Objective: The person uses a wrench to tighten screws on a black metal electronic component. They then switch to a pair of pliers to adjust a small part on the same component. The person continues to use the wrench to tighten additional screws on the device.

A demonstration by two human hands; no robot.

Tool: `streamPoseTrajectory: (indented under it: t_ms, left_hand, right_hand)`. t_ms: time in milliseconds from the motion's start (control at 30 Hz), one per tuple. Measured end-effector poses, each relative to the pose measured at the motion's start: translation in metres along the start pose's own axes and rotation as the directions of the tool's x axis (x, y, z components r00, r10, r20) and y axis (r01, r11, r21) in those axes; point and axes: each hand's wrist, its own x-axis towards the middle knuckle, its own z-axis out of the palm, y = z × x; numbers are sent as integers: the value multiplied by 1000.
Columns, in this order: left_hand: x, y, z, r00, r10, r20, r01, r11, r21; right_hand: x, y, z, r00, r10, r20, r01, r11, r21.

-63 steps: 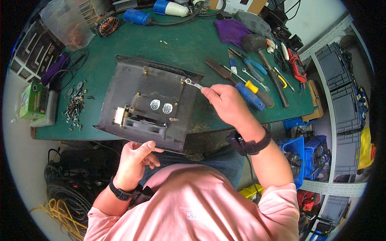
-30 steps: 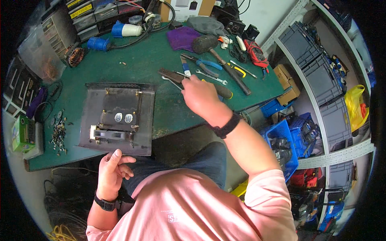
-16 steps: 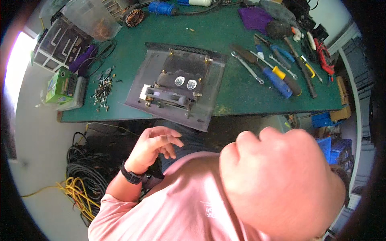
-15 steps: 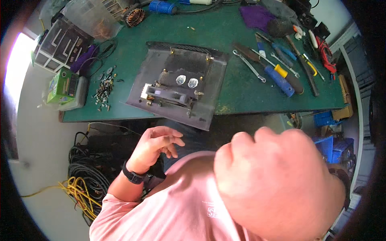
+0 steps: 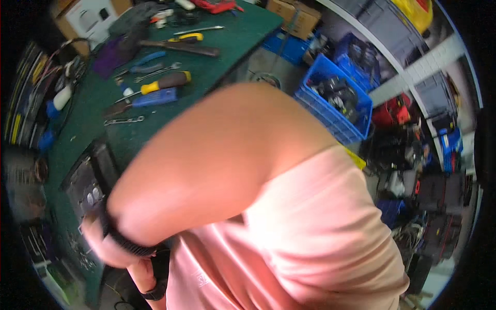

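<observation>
My right forearm crosses the middle of the picture, and my right hand (image 5: pixel 101 240) is a blur at the lower left, over the near end of the dark metal plate (image 5: pixel 85 188). Whether it holds anything is unclear. Below it, my left hand (image 5: pixel 142 271) is mostly hidden behind the right one. The plate lies on the green table (image 5: pixel 217 20) with two pale fittings (image 5: pixel 93 195) showing. A double-ended wrench (image 5: pixel 124 120) rests beyond the plate, near a blue-handled tool (image 5: pixel 155 97) and a yellow-black screwdriver (image 5: pixel 168 81). Small screws (image 5: pixel 82 253) are scattered beside the plate.
At the right are blue crates (image 5: pixel 333 98), shelves with grey bins (image 5: pixel 436 93), red and black cases (image 5: pixel 392 111), and a cardboard box (image 5: pixel 292 15) past the table's edge. A hammer (image 5: pixel 191 49), cables and blue plugs (image 5: pixel 51 108) lie on the table.
The wrench my right hand held earlier now lies on the table. That hand has since swung leftward across my body toward the plate, and the view has turned sharply.
</observation>
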Motion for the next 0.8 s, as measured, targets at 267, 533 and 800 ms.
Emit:
streamPoseTrajectory:
  t_ms: [267, 533, 800]
  left_hand:
    - [32, 13, 35, 991, -7, 136, 1, 999, 45]
    - [30, 32, 34, 979, -29, 204, 15, 997, 71]
    - [29, 42, 31, 945, -41, 326, 4, 994, 113]
  right_hand:
    - [3, 3, -10, 998, -11, 54, 14, 998, -60]
    - [20, -5, -12, 988, -85, 129, 86, 996, -6]
    - [13, -3, -33, 961, 61, 271, -26, 991, -130]
